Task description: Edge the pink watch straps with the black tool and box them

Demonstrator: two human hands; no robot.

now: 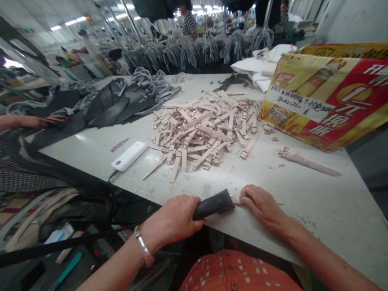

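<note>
My left hand (177, 214) is closed around the handle of a black handheld tool (214, 204); its exact kind does not show. The tool's broad end meets a pale pink buckle strap (235, 199) at the table's front edge. My right hand (260, 204) pinches this strap, whose tail (278, 201) sticks out beyond the fingers. Part of the strap is hidden under the hand and behind the tool. In front of both hands lies a big heap of similar buckle straps (203, 129) with gold-coloured buckles.
A yellow and red cardboard box (327, 97) stands at right, near a separate strap bundle (309, 161). A white power bank (129, 156) and small tweezers (120, 144) lie left. Black pieces (112, 101) cover the table's far left, where another person's hand (33, 122) works.
</note>
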